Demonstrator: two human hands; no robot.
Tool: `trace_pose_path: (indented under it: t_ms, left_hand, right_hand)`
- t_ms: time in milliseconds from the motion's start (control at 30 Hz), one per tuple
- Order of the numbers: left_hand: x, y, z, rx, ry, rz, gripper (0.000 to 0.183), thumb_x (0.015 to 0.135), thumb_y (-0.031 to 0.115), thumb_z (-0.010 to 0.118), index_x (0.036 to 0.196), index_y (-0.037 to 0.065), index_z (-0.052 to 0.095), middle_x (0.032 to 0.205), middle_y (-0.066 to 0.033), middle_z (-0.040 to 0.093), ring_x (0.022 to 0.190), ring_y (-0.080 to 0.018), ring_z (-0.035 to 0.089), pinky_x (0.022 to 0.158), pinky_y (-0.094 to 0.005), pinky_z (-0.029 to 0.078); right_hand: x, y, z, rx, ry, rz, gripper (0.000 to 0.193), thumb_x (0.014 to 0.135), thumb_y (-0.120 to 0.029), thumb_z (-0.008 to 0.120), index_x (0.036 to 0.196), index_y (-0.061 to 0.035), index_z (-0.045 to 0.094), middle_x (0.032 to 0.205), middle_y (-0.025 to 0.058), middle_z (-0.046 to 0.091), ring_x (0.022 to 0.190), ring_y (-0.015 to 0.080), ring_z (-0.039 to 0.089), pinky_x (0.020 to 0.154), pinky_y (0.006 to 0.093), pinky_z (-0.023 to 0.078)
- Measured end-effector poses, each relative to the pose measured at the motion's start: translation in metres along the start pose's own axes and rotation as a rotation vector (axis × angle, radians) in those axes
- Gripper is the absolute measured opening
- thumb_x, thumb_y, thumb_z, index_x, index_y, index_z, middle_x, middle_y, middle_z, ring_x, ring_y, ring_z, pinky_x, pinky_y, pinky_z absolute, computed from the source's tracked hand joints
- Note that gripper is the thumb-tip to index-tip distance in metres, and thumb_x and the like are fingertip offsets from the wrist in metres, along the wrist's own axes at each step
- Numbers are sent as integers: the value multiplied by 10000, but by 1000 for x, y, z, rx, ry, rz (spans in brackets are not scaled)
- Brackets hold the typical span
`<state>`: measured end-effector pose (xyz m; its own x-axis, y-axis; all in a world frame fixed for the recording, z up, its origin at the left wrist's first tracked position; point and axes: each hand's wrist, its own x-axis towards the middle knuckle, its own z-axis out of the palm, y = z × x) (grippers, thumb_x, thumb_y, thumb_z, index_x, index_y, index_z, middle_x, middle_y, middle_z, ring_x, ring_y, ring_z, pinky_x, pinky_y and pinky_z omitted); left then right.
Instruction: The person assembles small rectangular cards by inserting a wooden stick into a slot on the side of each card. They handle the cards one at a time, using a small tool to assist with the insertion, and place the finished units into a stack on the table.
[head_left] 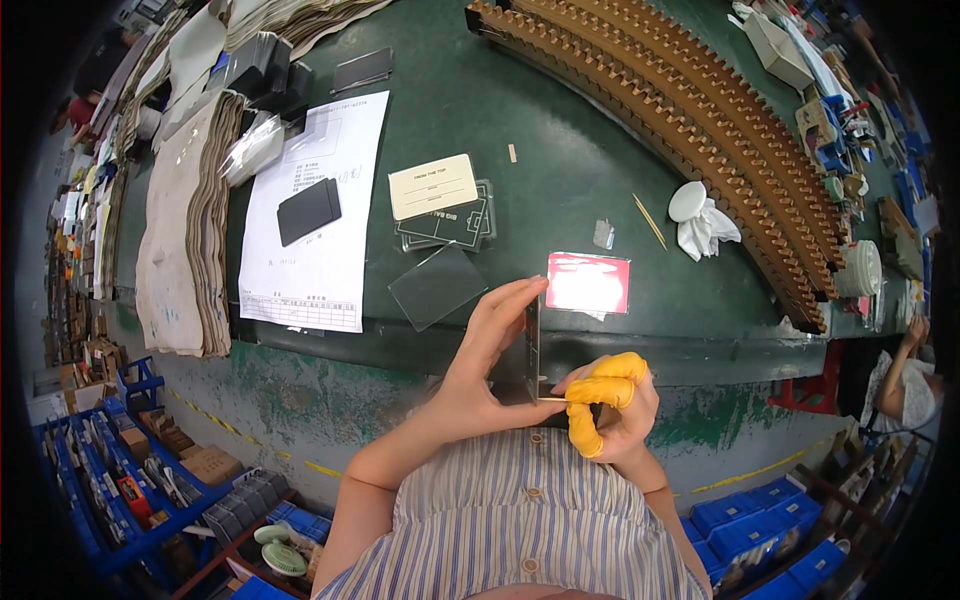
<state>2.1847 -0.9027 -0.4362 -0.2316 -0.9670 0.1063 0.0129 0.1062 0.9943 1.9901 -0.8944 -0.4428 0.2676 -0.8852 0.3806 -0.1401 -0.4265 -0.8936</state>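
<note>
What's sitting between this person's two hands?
In the head view, a thin dark panel, seen nearly edge-on in the left hand, and a thin pale stick pointing toward it from the right hand.

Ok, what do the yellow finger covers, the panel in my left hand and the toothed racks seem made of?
Yellow finger covers: probably thin matte rubber, judging by the snug wrinkles.
Panel: perhaps plastic or glass; dark, thin and straight, but edge-on its finish is unclear.
Toothed racks: likely wood or board, from their dull brown colour.
</note>
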Motion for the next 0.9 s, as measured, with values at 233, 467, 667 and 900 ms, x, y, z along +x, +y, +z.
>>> trace_pose_path:
  t_ms: [233,467,667,900]
  left_hand:
    - [0,-1,0,-10,-2,-5,1005,665,145,865,1505,121,315,1476,-102,273,1400,-250,308,1132,-408,323]
    - [0,-1,0,-5,5,-2,1004,665,138,866,1505,116,315,1480,-103,274,1398,-247,314,1132,-406,321]
    - [-1,0,0,-11,11,-6,1004,663,134,865,1503,114,316,1479,-103,276,1397,-244,317,1131,-402,324]
    - [-1,0,0,2,6,-4,999,666,132,862,1503,112,316,1480,-104,278,1398,-244,317,1133,-404,326]
  right_hand:
    - [1,0,2,23,37,25,274,658,24,748,912,-46,677,871,96,641,767,210,637,678,278,516]
    - [3,1,-2,-34,-51,-46,265,709,36,727,943,0,607,922,121,575,772,226,672,693,305,536]
    - [1,3,-2,-6,-54,-48,255,720,41,721,947,7,609,933,126,569,773,225,675,691,304,536]
    - [2,2,-2,-18,-55,-49,251,712,46,721,936,7,614,931,125,560,763,230,673,685,306,536]
